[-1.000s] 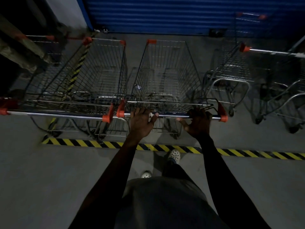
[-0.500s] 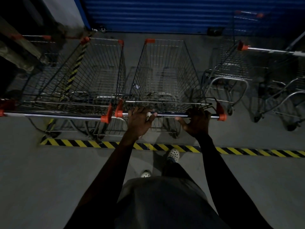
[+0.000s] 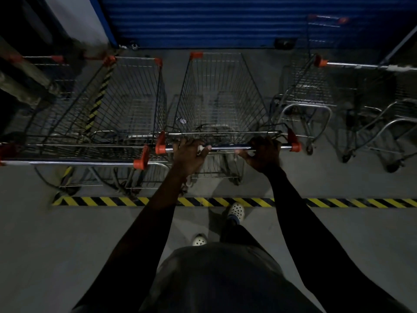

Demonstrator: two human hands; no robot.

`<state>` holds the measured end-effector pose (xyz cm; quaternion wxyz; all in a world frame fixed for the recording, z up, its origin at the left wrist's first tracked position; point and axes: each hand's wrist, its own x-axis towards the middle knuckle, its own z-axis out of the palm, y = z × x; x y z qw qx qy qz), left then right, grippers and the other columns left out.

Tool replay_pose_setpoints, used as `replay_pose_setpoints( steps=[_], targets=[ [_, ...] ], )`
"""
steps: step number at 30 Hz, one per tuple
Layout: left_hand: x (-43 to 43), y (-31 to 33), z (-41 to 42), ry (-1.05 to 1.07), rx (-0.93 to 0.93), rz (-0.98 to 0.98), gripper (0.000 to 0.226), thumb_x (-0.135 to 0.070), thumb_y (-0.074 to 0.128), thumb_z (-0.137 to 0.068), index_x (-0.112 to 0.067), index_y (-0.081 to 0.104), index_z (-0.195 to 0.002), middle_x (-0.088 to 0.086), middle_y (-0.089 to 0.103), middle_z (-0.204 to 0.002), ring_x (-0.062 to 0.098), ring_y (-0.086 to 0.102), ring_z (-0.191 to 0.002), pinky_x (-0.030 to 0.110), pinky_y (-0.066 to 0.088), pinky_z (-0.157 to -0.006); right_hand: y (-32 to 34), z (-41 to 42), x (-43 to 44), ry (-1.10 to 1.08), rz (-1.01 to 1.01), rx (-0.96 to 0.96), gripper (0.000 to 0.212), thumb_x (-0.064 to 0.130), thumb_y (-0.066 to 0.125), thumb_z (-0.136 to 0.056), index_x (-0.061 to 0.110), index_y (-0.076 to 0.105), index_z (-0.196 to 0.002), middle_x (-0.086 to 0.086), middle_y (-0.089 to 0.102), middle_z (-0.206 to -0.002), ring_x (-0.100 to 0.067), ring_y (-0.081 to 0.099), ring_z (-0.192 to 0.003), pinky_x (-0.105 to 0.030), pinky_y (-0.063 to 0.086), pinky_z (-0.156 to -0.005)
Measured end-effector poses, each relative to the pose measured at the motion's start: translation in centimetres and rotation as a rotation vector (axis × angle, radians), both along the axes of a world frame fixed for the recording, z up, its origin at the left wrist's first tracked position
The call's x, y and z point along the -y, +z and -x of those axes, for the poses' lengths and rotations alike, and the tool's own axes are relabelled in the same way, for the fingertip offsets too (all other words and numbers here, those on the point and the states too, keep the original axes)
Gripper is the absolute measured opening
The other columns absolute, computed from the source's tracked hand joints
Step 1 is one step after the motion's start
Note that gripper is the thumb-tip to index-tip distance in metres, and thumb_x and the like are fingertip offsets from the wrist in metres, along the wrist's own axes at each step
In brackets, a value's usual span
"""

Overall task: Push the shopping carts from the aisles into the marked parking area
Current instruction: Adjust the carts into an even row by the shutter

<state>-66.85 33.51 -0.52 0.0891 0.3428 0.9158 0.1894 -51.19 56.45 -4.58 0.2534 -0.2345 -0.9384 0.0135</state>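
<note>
Two hands, the left hand (image 3: 189,154) and right hand (image 3: 262,154), curl loosely over the handle (image 3: 228,147) of the middle cart (image 3: 216,96), which sits past the striped floor line (image 3: 108,201) beside a parked cart (image 3: 117,105). One crooked shove could knock their orange corners together or roll it into the blue shutter (image 3: 225,21). Compared with a second ago, it has edged slightly further forward.

blue ribbed shutter (image 3: 225,21), yellow-black striped floor tape (image 3: 108,201), orange-capped cart handle (image 3: 228,147)
</note>
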Motion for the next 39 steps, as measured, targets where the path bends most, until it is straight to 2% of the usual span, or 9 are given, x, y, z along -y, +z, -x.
replay_pose_setpoints(
  steps=[4,10,17,22,26,29,32,36,39],
  targets=[
    [0.2,0.1,-0.8,-0.002,-0.035,0.010,0.056,-0.065,0.037,-0.099,-0.025,0.065,-0.124,0.001,0.061,-0.136,0.027,0.039,-0.137,0.043,0.016,-0.110,0.1,-0.7,0.3,0.006,0.004,-0.031,0.067,0.082,0.049,-0.086,0.018,0.069,-0.086,-0.001,0.068,-0.087,-0.031,0.065,-0.093,-0.046,0.043,-0.088],
    [0.9,-0.5,-1.9,-0.006,-0.075,0.015,0.078,-0.074,0.016,-0.089,-0.025,0.066,-0.122,0.001,0.062,-0.133,0.026,0.043,-0.133,0.039,0.018,-0.103,0.3,-2.0,0.8,0.011,0.016,0.026,0.075,0.087,0.036,-0.089,0.019,0.068,-0.086,0.000,0.067,-0.090,-0.030,0.064,-0.093,-0.042,0.037,-0.088],
    [1.1,-0.8,-2.1,-0.020,-0.099,-0.009,0.076,-0.073,0.019,-0.091,-0.021,0.068,-0.116,0.001,0.065,-0.127,0.027,0.047,-0.128,0.038,0.019,-0.099,0.8,-2.3,1.3,0.023,-0.046,-0.033,0.059,0.077,0.054,-0.087,0.019,0.065,-0.082,0.000,0.066,-0.085,-0.029,0.064,-0.089,-0.039,0.035,-0.083],
    [0.7,-0.6,-1.2,-0.026,-0.074,-0.011,0.066,-0.069,0.028,-0.094,-0.022,0.067,-0.121,0.000,0.064,-0.132,0.025,0.043,-0.133,0.038,0.017,-0.102,0.4,-1.5,0.7,0.006,-0.021,0.028,0.069,0.083,0.042,-0.089,0.019,0.065,-0.080,0.000,0.066,-0.085,-0.030,0.063,-0.089,-0.041,0.036,-0.083],
    [-0.1,-0.2,-0.3,-0.028,-0.051,-0.017,0.060,-0.067,0.031,-0.096,-0.026,0.065,-0.125,-0.002,0.062,-0.135,0.025,0.041,-0.136,0.040,0.014,-0.108,0.6,-0.5,0.1,0.003,-0.020,0.008,0.069,0.082,0.044,-0.087,0.017,0.066,-0.080,-0.001,0.066,-0.084,-0.031,0.065,-0.088,-0.043,0.040,-0.085],
    [-1.1,0.3,0.7,-0.034,-0.024,0.004,0.051,-0.063,0.037,-0.102,-0.026,0.064,-0.126,-0.001,0.060,-0.137,0.026,0.039,-0.138,0.044,0.015,-0.111,1.0,0.2,-0.7,0.003,0.024,0.034,0.081,0.088,0.031,-0.088,0.016,0.068,-0.082,-0.004,0.068,-0.086,-0.031,0.066,-0.089,-0.044,0.041,-0.087],
    [-2.5,0.4,1.7,-0.042,-0.001,0.034,0.049,-0.061,0.038,-0.102,-0.026,0.063,-0.126,0.001,0.059,-0.139,0.028,0.037,-0.140,0.046,0.015,-0.112,1.3,1.3,-2.4,-0.002,0.072,0.155,0.094,0.095,0.019,-0.084,0.017,0.072,-0.088,-0.006,0.070,-0.095,-0.033,0.066,-0.101,-0.052,0.040,-0.097],
    [-4.3,0.2,2.1,-0.039,-0.004,0.016,0.046,-0.061,0.043,-0.101,-0.024,0.064,-0.119,0.000,0.062,-0.134,0.028,0.040,-0.136,0.041,0.015,-0.109,1.9,2.1,-4.4,0.000,0.143,0.318,0.100,0.100,0.019,-0.073,0.020,0.073,-0.099,-0.007,0.070,-0.108,-0.033,0.061,-0.117,-0.061,0.032,-0.112],
    [-4.7,0.1,2.0,-0.039,0.002,0.045,0.048,-0.062,0.040,-0.101,-0.027,0.064,-0.124,-0.003,0.059,-0.138,0.026,0.037,-0.140,0.039,0.009,-0.107,1.9,1.5,-4.4,0.025,0.104,0.178,0.097,0.099,0.017,-0.077,0.018,0.070,-0.084,-0.006,0.070,-0.088,-0.033,0.067,-0.099,-0.056,0.043,-0.101]
  ],
)
